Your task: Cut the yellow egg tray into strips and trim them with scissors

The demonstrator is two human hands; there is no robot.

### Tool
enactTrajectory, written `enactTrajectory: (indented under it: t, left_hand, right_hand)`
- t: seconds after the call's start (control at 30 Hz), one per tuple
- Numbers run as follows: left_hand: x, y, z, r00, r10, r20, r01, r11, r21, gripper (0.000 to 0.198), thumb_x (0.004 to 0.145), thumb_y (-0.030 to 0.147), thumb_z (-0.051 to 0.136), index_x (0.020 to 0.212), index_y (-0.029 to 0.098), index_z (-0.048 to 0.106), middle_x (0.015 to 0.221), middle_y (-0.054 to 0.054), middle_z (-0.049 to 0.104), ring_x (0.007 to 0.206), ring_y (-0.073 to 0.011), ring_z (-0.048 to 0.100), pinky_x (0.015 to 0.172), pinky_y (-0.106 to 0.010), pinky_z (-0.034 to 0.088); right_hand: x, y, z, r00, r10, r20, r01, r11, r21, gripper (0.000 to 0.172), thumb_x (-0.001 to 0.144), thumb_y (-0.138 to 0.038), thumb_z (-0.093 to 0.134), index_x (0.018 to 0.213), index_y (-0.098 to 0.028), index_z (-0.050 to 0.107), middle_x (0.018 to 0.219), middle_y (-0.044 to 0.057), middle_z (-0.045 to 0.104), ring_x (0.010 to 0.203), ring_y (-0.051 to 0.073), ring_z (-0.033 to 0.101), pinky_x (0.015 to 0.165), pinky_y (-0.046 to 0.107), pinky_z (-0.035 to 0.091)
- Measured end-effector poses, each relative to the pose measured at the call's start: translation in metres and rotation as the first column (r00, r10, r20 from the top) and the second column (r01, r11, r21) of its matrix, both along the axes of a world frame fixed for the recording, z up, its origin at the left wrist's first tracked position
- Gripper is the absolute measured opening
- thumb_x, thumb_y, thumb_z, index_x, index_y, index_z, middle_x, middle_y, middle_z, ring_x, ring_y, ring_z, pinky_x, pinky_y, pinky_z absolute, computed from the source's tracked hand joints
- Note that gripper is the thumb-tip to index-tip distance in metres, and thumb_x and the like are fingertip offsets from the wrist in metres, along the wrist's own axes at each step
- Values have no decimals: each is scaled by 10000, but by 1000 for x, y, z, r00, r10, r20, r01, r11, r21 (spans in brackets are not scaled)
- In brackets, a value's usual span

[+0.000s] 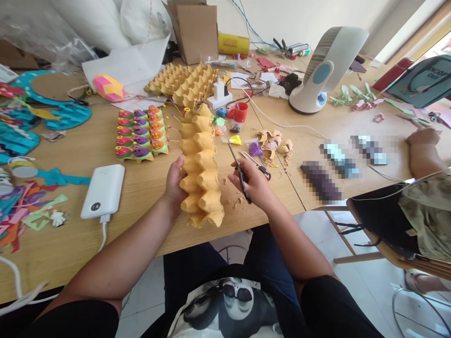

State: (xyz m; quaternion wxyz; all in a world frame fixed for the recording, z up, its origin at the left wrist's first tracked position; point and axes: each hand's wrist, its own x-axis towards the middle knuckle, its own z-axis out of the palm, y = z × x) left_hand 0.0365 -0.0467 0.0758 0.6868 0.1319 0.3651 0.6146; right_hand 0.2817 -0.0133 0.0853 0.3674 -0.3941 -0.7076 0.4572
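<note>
My left hand (pixel 175 180) grips the left edge of a long yellow-orange strip of egg carton (pixel 200 159), which stands on edge over the wooden table (pixel 141 197) near its front rim. Just to the right of the strip, my right hand (pixel 252 184) is closed round the handles of a pair of scissors (pixel 239 173), blades pointing up and away. Carton crumbs lie under the hands.
Painted carton cups (pixel 141 134) sit in rows to the left, a white power bank (pixel 104 190) nearer. A whole egg tray (pixel 185 82), a cardboard box (pixel 195 30) and a white fan (pixel 326 68) stand behind. Another person's hand (pixel 424 141) rests at the right.
</note>
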Motion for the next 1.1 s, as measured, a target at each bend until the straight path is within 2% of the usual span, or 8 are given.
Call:
enactTrajectory:
  t: [0.1,0.17,0.27,0.4,0.6,0.8,0.9,1.1]
  left_hand:
    - [-4,1,-3,998,-69,4,69,998,7,473,983,675,669,1167,260,800,967,-80,874,1105,-399,864,921,-502,722]
    - [-5,1,-7,994,-113,-1,113,993,15,483,938,723,716,1167,309,811,960,-71,868,1104,-417,871,908,-526,724]
    - [0,-1,-9,996,-87,-29,88,995,35,517,898,754,754,1192,334,824,964,-78,865,1108,-441,871,901,-543,722]
    - [7,-6,-6,990,-142,-6,142,989,27,524,913,747,751,1272,373,827,994,-79,876,1107,-442,870,930,-568,715]
    - [6,-7,-6,977,-210,24,210,978,-3,540,907,780,735,1274,396,836,987,-84,879,1097,-444,869,952,-583,711]
    - [6,-8,-5,987,-161,8,161,986,-35,541,918,768,755,1248,347,837,1003,-83,881,1014,-407,877,880,-522,730]
    - [8,-9,-2,986,-156,59,159,985,-61,528,949,771,740,1229,334,837,983,-84,876,975,-393,878,836,-492,736]
    - [8,-6,-1,977,-145,155,160,983,-86,487,1000,750,698,1220,341,844,878,-74,854,949,-400,880,845,-518,746]
  right_hand:
    - [15,-34,5,999,19,38,-18,999,-28,349,1025,-538,830,1222,-285,692,867,-24,663,754,196,608,714,328,478]
    - [21,-56,1,996,1,93,-1,1000,5,263,1022,-450,804,1202,-289,700,862,-12,692,744,206,632,703,336,481]
    - [21,-76,-12,981,-60,182,42,994,101,194,983,-343,771,1159,-300,703,852,3,731,736,230,664,697,349,488]
    - [13,-78,-23,975,-80,207,41,982,185,145,993,-342,754,1120,-297,702,842,20,755,751,250,702,723,362,510]
    - [6,-77,-28,972,-84,221,27,969,247,181,983,-308,789,1152,-294,725,864,37,778,810,271,732,768,372,545]
    - [-2,-82,-37,966,-139,217,65,946,317,153,1037,-332,785,1176,-275,759,878,63,778,820,277,735,789,389,570]
    - [-6,-83,-44,961,-190,201,105,923,370,152,1040,-332,792,1173,-267,757,891,54,772,819,262,729,787,374,579]
    - [-6,-80,-52,955,-226,194,114,878,464,210,1031,-309,817,1220,-244,754,948,56,779,861,261,730,814,376,588]
